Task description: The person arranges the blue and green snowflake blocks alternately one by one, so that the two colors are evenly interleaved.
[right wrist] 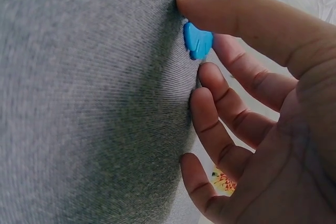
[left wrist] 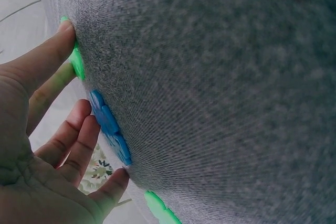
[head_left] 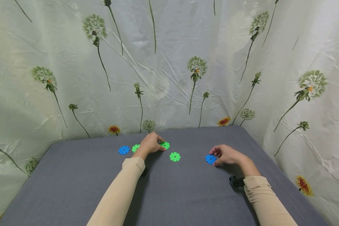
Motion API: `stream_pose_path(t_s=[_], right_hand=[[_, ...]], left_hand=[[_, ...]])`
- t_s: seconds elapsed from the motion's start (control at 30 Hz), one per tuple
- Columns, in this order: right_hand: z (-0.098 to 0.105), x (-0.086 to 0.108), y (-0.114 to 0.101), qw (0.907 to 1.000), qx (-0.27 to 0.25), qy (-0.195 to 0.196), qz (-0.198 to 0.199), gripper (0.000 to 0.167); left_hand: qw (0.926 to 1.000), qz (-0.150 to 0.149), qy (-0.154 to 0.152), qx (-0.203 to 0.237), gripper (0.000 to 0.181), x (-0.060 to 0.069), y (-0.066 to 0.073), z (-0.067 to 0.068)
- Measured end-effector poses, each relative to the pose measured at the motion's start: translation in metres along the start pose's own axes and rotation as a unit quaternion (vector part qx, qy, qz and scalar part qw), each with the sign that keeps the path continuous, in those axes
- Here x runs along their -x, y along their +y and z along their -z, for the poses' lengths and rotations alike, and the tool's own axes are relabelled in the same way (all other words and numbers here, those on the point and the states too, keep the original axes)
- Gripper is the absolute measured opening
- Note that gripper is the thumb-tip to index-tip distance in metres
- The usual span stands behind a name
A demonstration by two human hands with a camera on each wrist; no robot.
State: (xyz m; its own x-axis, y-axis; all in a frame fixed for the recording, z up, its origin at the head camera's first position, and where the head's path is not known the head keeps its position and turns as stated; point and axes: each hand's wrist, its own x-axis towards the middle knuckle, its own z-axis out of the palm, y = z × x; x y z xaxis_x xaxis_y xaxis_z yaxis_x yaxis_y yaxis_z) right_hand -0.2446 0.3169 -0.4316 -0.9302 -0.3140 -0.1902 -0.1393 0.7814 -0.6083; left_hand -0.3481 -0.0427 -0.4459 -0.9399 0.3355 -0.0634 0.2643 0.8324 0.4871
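Note:
My left hand (head_left: 150,143) reaches down at the back of the table. Its thumb and forefinger pinch a green notched disc (head_left: 165,145) across its edges; the disc (left wrist: 77,61) lies flat in the left wrist view. Under the other fingers of that hand is a blue notched disc (left wrist: 109,125), hidden in the head view. Further right, my right hand (head_left: 227,155) holds another blue notched disc (head_left: 210,159) between thumb and forefinger. In the right wrist view the thumb covers part of this disc (right wrist: 198,40), and the remaining fingers curl loosely by the cloth.
Between the hands lies a loose green disc (head_left: 175,157). Left of the left hand are a blue disc (head_left: 124,150) and a partly covered green disc (head_left: 135,148). Grey cloth covers the table (head_left: 186,194). A flower-printed curtain (head_left: 169,69) hangs behind and beside it.

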Motion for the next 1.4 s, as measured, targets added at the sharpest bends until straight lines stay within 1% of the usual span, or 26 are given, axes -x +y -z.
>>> stream_pose_path(t_s=[0.37, 0.6, 0.97, 1.4], right_hand=[[-0.0051, 0.0006, 0.0038, 0.9984, -0.052, 0.019, 0.012, 0.047], [-0.0065, 0.0013, 0.0067, 0.9977, -0.064, 0.013, 0.019, 0.049], [-0.0030, 0.0022, 0.0058, 0.9985, -0.049, 0.001, 0.024, 0.047], [-0.0058, -0.0004, 0.0074, 0.9995, -0.004, 0.021, 0.021, 0.044]], left_hand=[[1.0000, -0.007, 0.003, -0.002, 0.041, 0.0046, 0.0019, 0.0022], [1.0000, -0.009, 0.004, 0.002, 0.041, 0.0069, 0.0024, 0.0024], [0.9999, -0.006, 0.006, 0.007, 0.040, 0.0058, 0.0017, 0.0013], [0.9999, -0.006, 0.005, 0.010, 0.039, 0.0057, 0.0008, 0.0010]])
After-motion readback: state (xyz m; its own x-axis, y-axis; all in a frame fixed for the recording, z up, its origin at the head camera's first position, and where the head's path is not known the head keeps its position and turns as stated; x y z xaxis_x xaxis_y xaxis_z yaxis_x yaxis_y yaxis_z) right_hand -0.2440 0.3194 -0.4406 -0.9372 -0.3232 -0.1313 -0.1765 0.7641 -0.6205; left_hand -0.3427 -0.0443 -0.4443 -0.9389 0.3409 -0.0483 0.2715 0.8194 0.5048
